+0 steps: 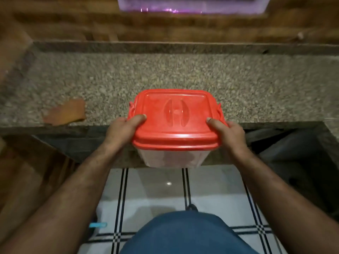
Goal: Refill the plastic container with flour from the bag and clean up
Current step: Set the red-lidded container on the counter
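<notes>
A clear plastic container (170,158) with a red lid (174,116) is held in front of me at the counter's front edge. The lid is on and has red side clips. My left hand (122,129) grips its left side with the thumb on the lid. On the other side my right hand (227,132) does the same. The container's base hangs in the air, over the counter's edge and the floor. No flour bag is in view.
A speckled granite counter (165,74) runs across the view, with an orange-brown flat piece (65,111) lying at its left front. A dark open compartment (293,153) sits below at right. Wooden wall behind, a purple tub (192,5) above, tiled floor (156,189) below.
</notes>
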`<state>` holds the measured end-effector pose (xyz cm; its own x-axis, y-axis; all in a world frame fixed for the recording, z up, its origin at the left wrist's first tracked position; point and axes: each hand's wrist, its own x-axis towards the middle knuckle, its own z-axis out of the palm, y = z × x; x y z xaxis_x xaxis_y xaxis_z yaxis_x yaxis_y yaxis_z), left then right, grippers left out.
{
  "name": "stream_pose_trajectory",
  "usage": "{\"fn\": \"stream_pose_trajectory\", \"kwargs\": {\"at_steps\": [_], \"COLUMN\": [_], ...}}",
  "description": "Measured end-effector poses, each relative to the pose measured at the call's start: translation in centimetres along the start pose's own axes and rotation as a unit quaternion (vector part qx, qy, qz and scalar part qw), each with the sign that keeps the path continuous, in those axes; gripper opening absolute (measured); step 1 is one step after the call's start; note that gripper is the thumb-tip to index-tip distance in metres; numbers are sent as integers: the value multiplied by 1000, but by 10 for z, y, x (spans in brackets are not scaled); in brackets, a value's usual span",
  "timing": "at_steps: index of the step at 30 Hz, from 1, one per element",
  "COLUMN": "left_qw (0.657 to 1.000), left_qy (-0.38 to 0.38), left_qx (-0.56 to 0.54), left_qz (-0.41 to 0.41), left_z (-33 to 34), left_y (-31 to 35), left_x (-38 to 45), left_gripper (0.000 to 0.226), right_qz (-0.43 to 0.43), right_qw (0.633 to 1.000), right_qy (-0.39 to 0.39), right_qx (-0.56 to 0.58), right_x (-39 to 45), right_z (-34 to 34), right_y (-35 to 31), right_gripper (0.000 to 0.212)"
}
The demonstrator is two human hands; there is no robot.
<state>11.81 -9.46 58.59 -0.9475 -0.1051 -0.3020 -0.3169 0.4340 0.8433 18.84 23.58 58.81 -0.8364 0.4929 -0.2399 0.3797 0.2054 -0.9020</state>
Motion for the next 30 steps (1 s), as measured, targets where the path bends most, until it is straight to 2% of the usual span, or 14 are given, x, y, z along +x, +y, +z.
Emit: {"fn": "stream_pose_trajectory", "kwargs": {"at_steps": [2, 5, 10, 14, 17, 21, 24, 28, 30], "left_qw": [1000, 997, 990, 991, 992, 991, 989, 995, 995], "left_qy": [12, 43, 71, 96, 100, 98, 94, 68, 91], "left_qx": [-13, -50, -121, -93, -72, -88, -113, -76, -35], "left_qz": [13, 37, 24, 32, 31, 6, -10, -18, 7], "left_z": [-1, 7, 27, 49, 66, 87, 95, 93, 89], "left_y": [26, 58, 96, 118, 123, 130, 136, 143, 146], "left_x": [14, 37, 89, 128, 161, 195, 218, 233, 239], "left_gripper": [72, 52, 71, 54, 67, 60, 55, 72, 80], "right_qz": [-16, -34, -21, -36, -52, -69, -85, -50, -44], "right_qw": [1000, 999, 998, 998, 998, 997, 994, 993, 990], "right_qy": [10, 29, 51, 43, 21, -8, -7, -10, 5], "right_qx": [13, 14, 28, 22, 1, -28, -63, -106, -131], "right_x": [11, 35, 99, 159, 202, 250, 279, 310, 322], "right_z": [-2, -1, 7, 15, 18, 20, 23, 21, 20], "right_y": [-18, -42, -67, -78, -81, -81, -87, -98, -105], "right_gripper": [55, 56, 61, 63, 58, 54, 62, 79, 85]}}
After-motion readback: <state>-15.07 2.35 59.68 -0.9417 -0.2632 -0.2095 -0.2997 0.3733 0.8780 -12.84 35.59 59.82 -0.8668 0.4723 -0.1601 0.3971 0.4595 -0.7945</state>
